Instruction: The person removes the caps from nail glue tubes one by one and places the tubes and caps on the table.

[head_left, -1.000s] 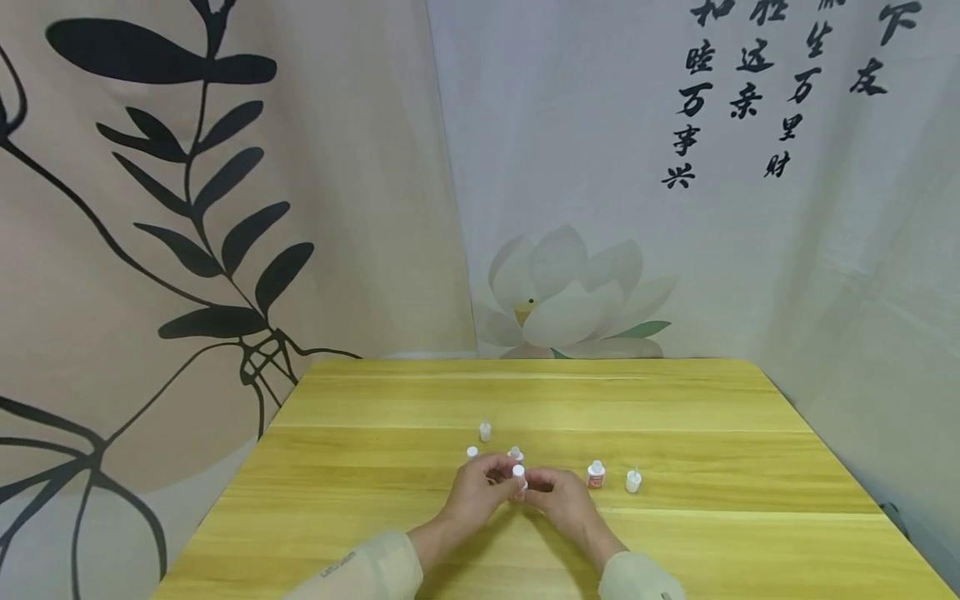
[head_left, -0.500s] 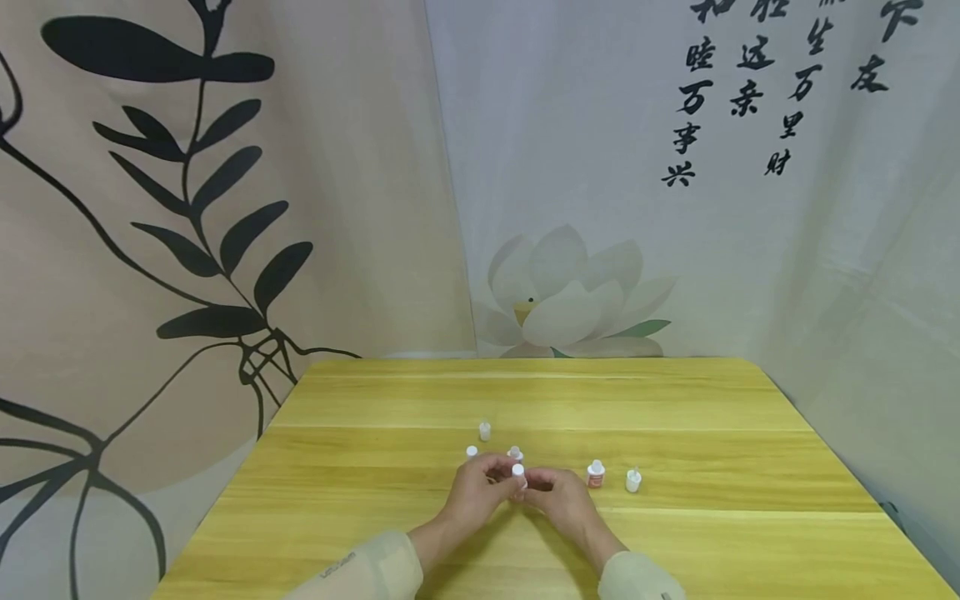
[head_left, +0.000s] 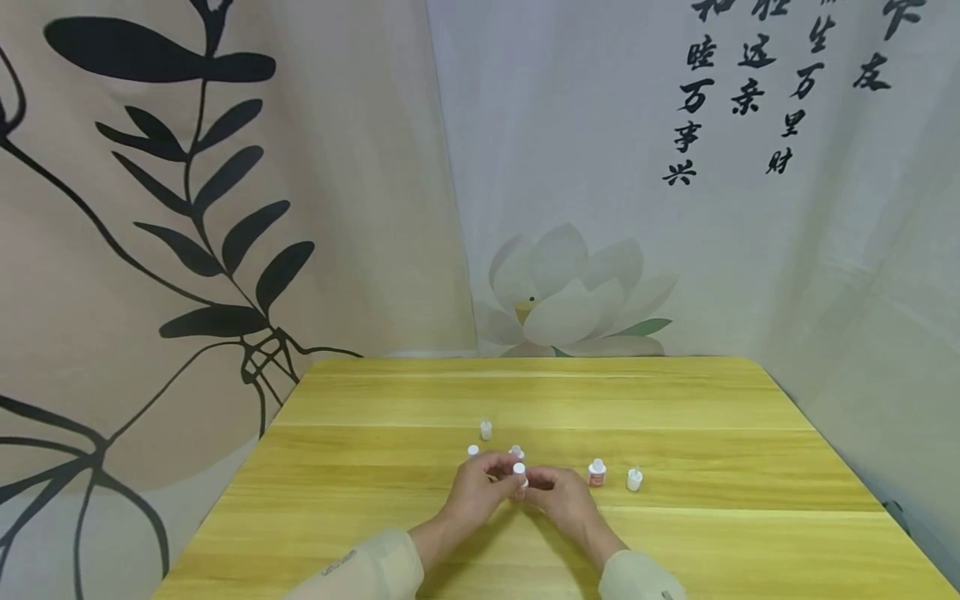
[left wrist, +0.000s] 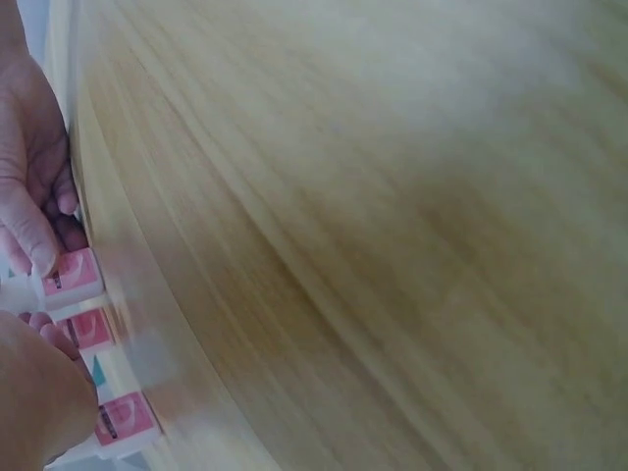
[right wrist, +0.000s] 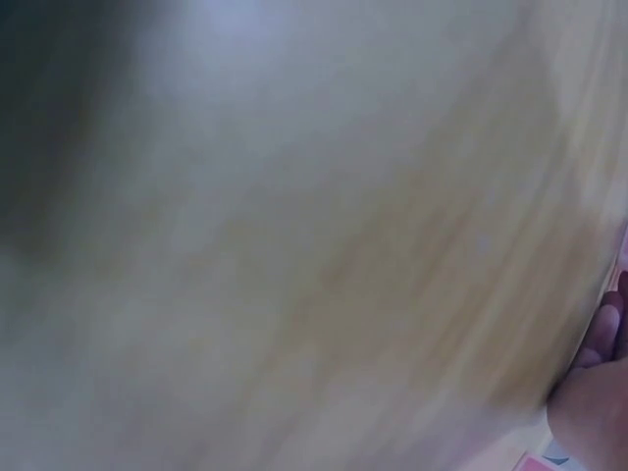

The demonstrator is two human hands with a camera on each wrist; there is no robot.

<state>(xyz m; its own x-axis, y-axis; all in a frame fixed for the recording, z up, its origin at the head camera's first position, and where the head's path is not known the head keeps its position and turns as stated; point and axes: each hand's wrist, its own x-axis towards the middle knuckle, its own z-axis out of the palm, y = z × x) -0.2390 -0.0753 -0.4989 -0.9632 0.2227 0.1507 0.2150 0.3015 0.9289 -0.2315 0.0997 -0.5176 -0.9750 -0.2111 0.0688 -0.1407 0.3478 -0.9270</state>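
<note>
A small white-capped bottle (head_left: 519, 470) stands upright at the frame's lower centre, pinched by the nearly closed fingers of left hand (head_left: 477, 492) and right hand (head_left: 564, 500); best hold it vertical, clear of the dropper bottle (head_left: 517, 452) behind.

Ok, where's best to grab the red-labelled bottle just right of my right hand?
Probably pinch the red-labelled bottle around its labelled body, from the near side, with your right hand: it stands upright, its top is narrower, and a small white piece sits to its right.
</note>
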